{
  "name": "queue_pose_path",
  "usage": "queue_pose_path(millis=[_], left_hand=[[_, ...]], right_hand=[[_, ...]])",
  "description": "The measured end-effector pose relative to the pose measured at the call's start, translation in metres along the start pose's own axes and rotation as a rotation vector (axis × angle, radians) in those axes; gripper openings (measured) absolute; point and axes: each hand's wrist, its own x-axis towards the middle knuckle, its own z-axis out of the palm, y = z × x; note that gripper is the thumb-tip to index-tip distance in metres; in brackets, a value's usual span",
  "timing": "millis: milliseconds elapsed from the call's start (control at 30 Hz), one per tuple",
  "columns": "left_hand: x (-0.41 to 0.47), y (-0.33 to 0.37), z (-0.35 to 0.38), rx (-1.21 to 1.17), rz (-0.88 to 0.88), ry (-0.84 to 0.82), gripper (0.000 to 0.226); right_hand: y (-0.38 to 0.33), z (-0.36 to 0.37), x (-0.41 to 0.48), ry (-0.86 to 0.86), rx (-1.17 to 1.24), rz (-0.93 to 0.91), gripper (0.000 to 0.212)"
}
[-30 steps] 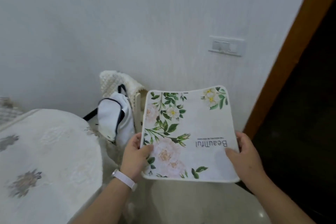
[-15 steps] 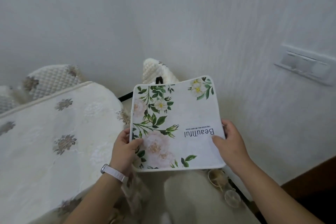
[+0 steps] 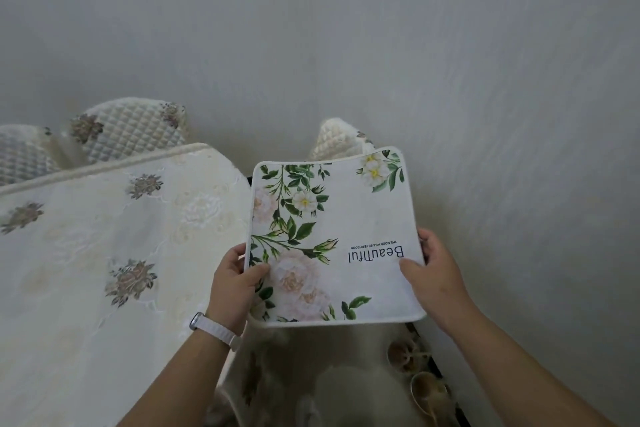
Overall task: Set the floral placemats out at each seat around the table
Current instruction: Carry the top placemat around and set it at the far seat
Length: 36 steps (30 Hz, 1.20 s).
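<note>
A white floral placemat with green leaves, pale roses and the upside-down word "Beautiful" is held level in the air, just right of the table's end. My left hand, with a white watch on its wrist, grips the mat's left edge. The right edge is gripped by my right hand, thumb on top. The table at the left carries a cream embroidered cloth with brownish flowers. I cannot tell whether the mat is one piece or a stack.
Quilted chair backs stand behind the table's far edge, and another chair back shows behind the mat. A plain wall fills the upper half, close on the right. Below the mat lie pale fabric and two round glass-like objects.
The view has swung left: the doorway and wall switch left the frame and the table came in. The placemat, held in both hands, is now nearer the table's end.
</note>
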Motion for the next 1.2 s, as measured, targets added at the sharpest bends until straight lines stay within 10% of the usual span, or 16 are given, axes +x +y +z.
queue_pose_path(millis=[1200], left_hand=[[0.177, -0.022, -0.130, -0.080, -0.255, 0.888, 0.033]], right_hand=[[-0.044, 0.360, 0.294, -0.972, -0.255, -0.017, 0.042]])
